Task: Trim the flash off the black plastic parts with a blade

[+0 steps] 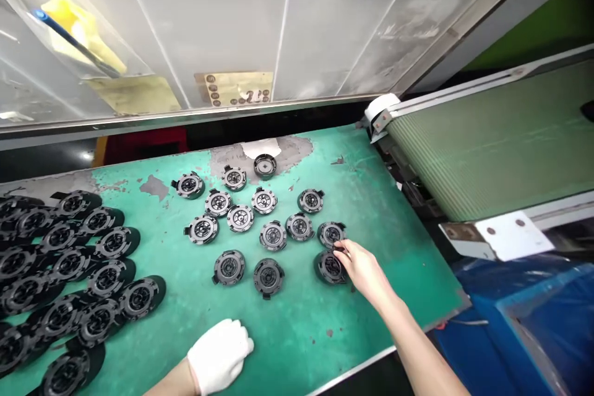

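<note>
My right hand [364, 269] is bare, with thumb and fingers pinched at the top right edge of a black round plastic part [330, 267]. Just behind it another such part [331, 234] lies close to my fingertips. My left hand [220, 352] wears a white glove and rests on the green tabletop with its fingers curled in; nothing shows in it. Several similar black round parts [240, 218] with small side tabs lie spread across the middle. One part [265, 165] at the back shows a plainer, cup-like face.
Many taller black round parts [109, 277] stand crowded at the left of the green table [297, 334]. A green conveyor belt [501, 136] runs along the right, above blue bins [520, 315]. A grey panel [223, 31] with a yellow label [239, 88] and a pen [77, 43] rises behind.
</note>
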{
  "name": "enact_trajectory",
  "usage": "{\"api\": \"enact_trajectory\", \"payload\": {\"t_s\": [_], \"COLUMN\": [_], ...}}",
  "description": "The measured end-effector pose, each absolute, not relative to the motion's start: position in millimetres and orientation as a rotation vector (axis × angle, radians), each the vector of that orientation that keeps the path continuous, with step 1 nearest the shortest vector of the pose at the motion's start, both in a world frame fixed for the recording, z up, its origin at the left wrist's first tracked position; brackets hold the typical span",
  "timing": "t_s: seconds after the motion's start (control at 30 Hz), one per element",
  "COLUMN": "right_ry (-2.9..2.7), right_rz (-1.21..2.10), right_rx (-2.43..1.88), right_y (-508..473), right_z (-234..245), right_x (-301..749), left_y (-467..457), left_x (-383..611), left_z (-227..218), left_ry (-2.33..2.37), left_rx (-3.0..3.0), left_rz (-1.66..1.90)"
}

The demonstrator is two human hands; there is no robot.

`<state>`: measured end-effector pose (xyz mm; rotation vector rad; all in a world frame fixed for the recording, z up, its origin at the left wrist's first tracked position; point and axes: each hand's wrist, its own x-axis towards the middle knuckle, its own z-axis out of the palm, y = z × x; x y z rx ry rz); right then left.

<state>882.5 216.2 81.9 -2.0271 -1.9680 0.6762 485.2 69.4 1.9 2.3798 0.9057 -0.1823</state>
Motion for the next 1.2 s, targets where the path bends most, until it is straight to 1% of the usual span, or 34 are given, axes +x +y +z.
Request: {"api": "enact_trajectory", "payload": {"t_s": [0.07, 0.17, 0.3, 0.33, 0.4, 0.47, 0.6, 0.77, 0.87, 1.03, 1.2], "right_ry": [-1.908, -1.834, -1.902, -1.942, -1.985, -1.967, -1.848, -1.549, -1.343, -1.241, -1.250], "right_rz": [0.634, 0.580, 0.699, 0.734, 0.808, 0.896, 1.128, 1.531, 1.741, 1.824, 1.900], "right_rx": [-2.033, -2.055, -1.927, -1.833, -1.637, -1.496, -1.366, -1.316, -1.313, -1.321, -1.323], "right_y": [194.4, 164.3, 121.5, 111.3, 92.5, 76.7, 46.1, -20.7, -70.3, -126.8, -149.0], "right_z": [76.9, 95.4, 118.7, 119.9, 117.1, 108.7, 84.0, 55.4, 49.2, 54.7, 54.3], "right_x": [865.2, 834.3, 738.4, 707.3, 645.2, 589.7, 503.2, 417.8, 369.8, 311.6, 295.0], "left_y": [74.5, 77.3, 54.1, 44.1, 23.7, 5.9, -25.5, -87.2, -132.8, -186.9, -220.7], "left_x": [483.2, 480.8, 468.2, 459.2, 431.6, 393.0, 300.8, 201.1, 154.5, 102.9, 90.4], "left_z": [-0.6, -7.0, 1.0, 7.3, 22.3, 36.0, 46.9, 36.4, 31.2, 32.3, 36.4], "left_ry": [0.892, 0.901, 1.077, 1.147, 1.201, 1.238, 1.318, 1.357, 1.344, 1.332, 1.466], "left_rx": [2.304, 2.158, 1.894, 1.807, 1.479, 1.298, 1.182, 1.263, 1.286, 1.286, 1.247], "left_rz": [-0.121, -0.002, 0.197, 0.283, 0.633, 0.809, 0.829, 0.807, 0.820, 0.844, 0.815]}}
